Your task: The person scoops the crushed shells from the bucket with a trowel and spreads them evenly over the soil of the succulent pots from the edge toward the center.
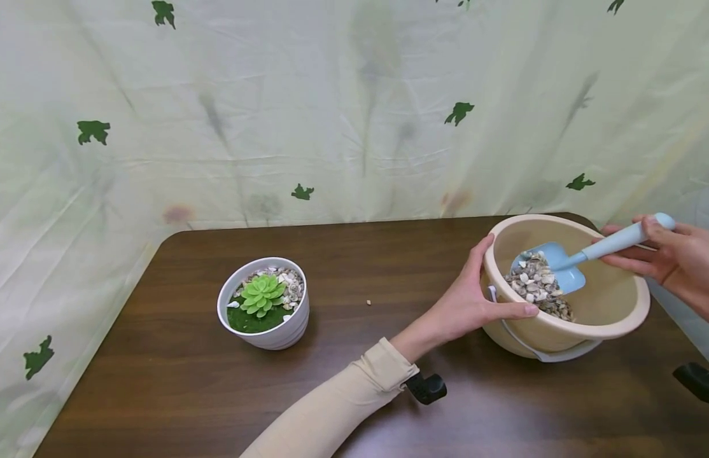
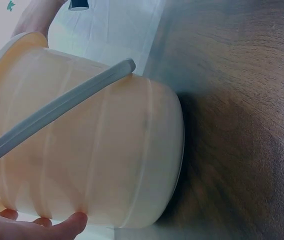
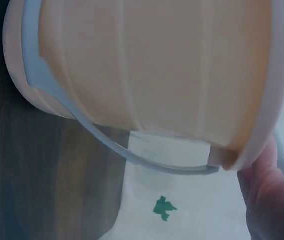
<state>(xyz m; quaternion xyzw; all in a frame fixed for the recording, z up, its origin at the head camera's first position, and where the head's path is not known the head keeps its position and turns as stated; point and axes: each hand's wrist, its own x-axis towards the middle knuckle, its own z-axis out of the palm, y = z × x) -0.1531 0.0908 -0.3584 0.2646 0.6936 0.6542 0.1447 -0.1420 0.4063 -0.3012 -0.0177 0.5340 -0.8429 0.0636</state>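
Beige sleeve, apparently black wrist camera.

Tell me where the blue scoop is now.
In the head view, the blue scoop is at the right, its handle in the right hand and its blade inside the beige bucket, partly covered by gravel.

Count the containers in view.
2: the white pot at the left of the table, and the beige bucket at the right, gripped by the left hand.
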